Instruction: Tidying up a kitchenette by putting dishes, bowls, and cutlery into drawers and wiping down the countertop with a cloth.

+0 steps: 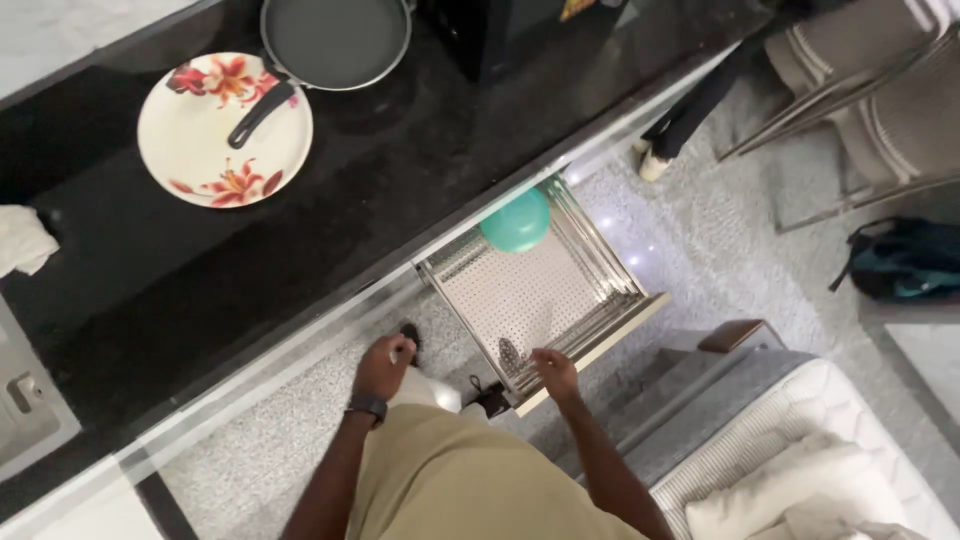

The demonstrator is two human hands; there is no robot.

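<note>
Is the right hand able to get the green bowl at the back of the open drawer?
Probably yes. The right hand is at the drawer front, and nothing lies between it and the green bowl, though it sits partly under the counter.

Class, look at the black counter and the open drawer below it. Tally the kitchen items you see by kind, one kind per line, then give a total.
Flowered plates: 1
Frying pans: 1
Teal bowls in the metal drawer: 1
White cloths: 1
Small dark utensils in the drawer, kind unclear: 1
Total: 5
</note>
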